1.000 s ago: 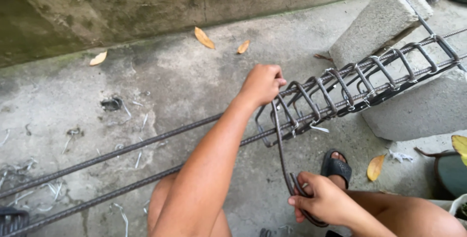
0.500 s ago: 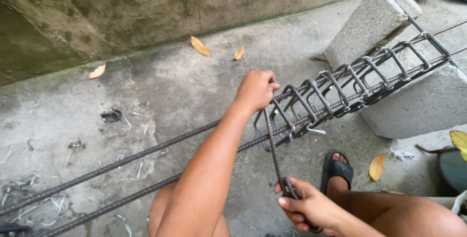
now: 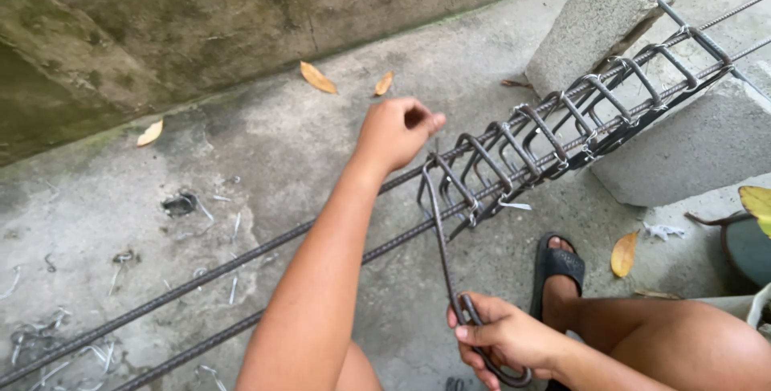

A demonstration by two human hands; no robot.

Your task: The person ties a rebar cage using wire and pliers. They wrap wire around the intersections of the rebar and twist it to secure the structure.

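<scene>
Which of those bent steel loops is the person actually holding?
The loose loop nearest the camera: right hand grips its bottom, left hand is at its top.
</scene>
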